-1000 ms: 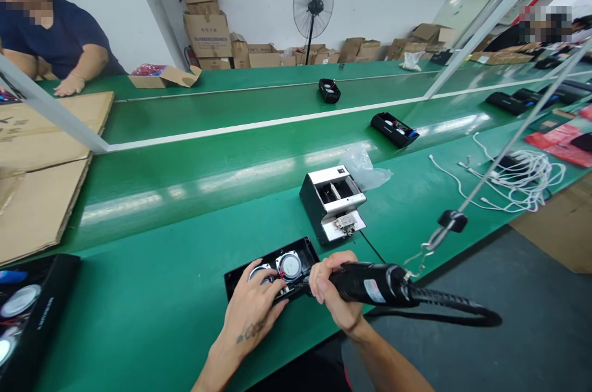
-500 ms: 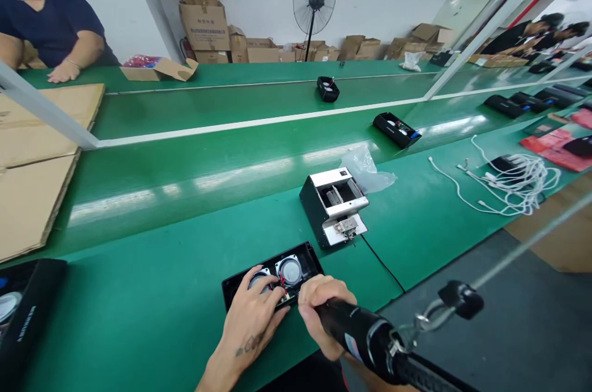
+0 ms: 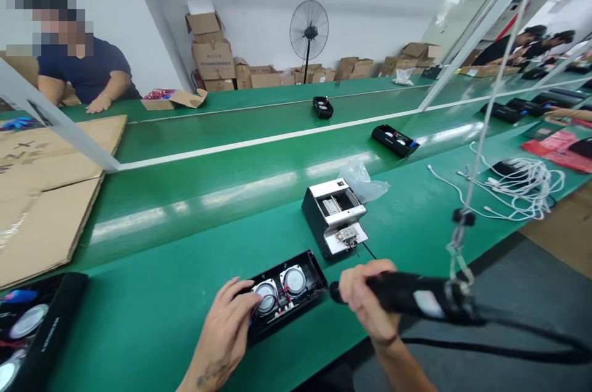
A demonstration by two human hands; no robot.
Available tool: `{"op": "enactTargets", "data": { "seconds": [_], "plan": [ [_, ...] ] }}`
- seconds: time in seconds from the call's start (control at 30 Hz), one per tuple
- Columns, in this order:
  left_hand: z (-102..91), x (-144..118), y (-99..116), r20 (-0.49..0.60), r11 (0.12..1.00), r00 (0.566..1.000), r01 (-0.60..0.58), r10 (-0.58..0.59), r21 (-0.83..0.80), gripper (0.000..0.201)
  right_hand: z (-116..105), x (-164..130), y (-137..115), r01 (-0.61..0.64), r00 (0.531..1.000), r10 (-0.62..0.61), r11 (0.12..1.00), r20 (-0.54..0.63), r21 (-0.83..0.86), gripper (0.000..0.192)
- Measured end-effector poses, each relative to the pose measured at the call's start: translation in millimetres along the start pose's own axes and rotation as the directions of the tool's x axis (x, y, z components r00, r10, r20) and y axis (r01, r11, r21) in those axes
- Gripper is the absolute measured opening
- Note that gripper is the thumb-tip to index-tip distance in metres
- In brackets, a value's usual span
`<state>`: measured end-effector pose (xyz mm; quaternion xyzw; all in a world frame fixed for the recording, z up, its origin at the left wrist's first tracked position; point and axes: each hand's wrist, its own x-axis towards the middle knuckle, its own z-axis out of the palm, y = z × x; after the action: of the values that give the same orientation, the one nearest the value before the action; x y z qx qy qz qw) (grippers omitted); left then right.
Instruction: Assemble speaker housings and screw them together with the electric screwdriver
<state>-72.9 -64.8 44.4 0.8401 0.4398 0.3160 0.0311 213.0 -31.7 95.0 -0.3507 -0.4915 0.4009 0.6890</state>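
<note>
Speaker case (image 3: 282,293), black and open on top with two round speaker cones showing, lies near the front edge of the green bench (image 3: 152,293), slightly askew to that edge. From the head view, the left hand (image 3: 226,333) rests on the case's left end, fingers spread and lying flat over the nearer cone and the red wires beside it. The right hand (image 3: 367,296) is wrapped tight round a black electric screwdriver (image 3: 407,296), fingers pressed together on the barrel, its tip held level just off the right end of the case and apart from it. A thin hanging cord (image 3: 481,133) clips to the tool's rear (the power cable trails off to the right).

My reading is that a screw-driving step is in hand, with the tool drawn clear of the work. A next move would call for tilting the tip down onto a screw point while the left hand keeps the case from sliding.

Behind the case stands a small grey screw feeder (image 3: 335,216), a crumpled plastic bag (image 3: 363,179) just beyond it. Flat cardboard (image 3: 41,195) covers the far left of the bench.
</note>
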Motion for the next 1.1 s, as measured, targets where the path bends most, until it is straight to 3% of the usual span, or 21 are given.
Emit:
{"op": "enactTargets", "data": {
  "seconds": [0.1,0.17,0.23,0.33,0.43,0.5,0.53,0.6,0.67,0.73,0.83,0.9,1.0,1.1],
  "plan": [
    [-15.6,-28.5,-32.7,0.026,0.979,0.997,-0.077,0.074,0.189,0.045,-31.2,34.6,-3.3,0.043,0.957,-0.041,0.999,-0.287,0.001,0.027],
    [-18.7,-41.1,-49.4,0.088,0.938,0.983,-0.18,0.161,0.296,0.042,-57.3,54.0,6.3,-0.014,0.901,-0.045,0.991,-0.432,-0.133,0.035],
    [-18.4,-45.5,-58.1,0.128,0.9,0.965,-0.258,0.227,0.351,0.035,-84.1,67.8,22.1,-0.121,0.868,-0.046,0.946,-0.495,-0.3,0.04],
    [-18.2,-42.8,-57.9,0.12,0.891,0.966,-0.258,0.229,0.374,0.028,-114.9,76.0,45.7,-0.212,0.87,-0.087,0.824,-0.486,-0.526,0.053],
    [-17.4,-40.6,-52.7,0.083,0.916,0.981,-0.194,0.176,0.352,0.022,-127.4,68.8,60.3,-0.125,0.866,-0.281,0.68,-0.414,-0.723,0.067],
    [-12.9,-41.5,-50.8,0.049,0.93,0.986,-0.167,0.16,0.326,0.017,-128.0,56.1,66.7,-0.036,0.844,-0.431,0.545,-0.318,-0.837,0.059],
    [-9.3,-41.8,-50.4,0.023,0.932,0.986,-0.163,0.165,0.324,0.015,-127.2,47.9,70.1,0.007,0.858,-0.451,0.487,-0.244,-0.874,0.046],
    [-0.3,-39.3,-50.1,-0.041,0.929,0.986,-0.139,0.163,0.343,0.015,-124.9,30.3,79.2,0.085,0.923,-0.373,0.442,-0.097,-0.893,0.023],
    [8.8,-29.6,-50.8,-0.093,0.924,0.985,-0.105,0.149,0.367,0.021,-123.1,13.9,91.0,0.087,0.972,-0.234,0.442,-0.022,-0.893,0.027],
    [15.7,-10.5,-55.0,-0.108,0.924,0.991,-0.028,0.075,0.38,0.026,-122.3,2.5,103.0,-0.014,0.994,-0.093,0.391,-0.054,-0.92,0.031],
    [19.3,33.0,-76.2,-0.114,0.907,0.993,0.086,-0.042,0.413,0.031,-121.8,-2.8,114.1,-0.201,0.977,0.118,0.227,-0.178,-0.953,0.036],
    [17.0,65.7,-100.5,-0.155,0.893,0.985,0.132,-0.071,0.43,0.031,-120.9,-1.0,115.2,-0.271,0.952,0.189,0.148,-0.242,-0.951,0.036],
    [9.4,105.1,-137.3,-0.268,0.876,0.957,0.219,-0.109,0.429,0.027,-119.4,2.2,112.7,-0.309,0.935,0.217,0.116,-0.28,-0.944,0.032],
    [2.5,117.5,-153.5,-0.414,0.864,0.897,0.325,-0.153,0.384,0.031,-120.0,1.8,114.1,-0.307,0.941,0.19,0.132,-0.28,-0.942,0.034]
  ]
}}
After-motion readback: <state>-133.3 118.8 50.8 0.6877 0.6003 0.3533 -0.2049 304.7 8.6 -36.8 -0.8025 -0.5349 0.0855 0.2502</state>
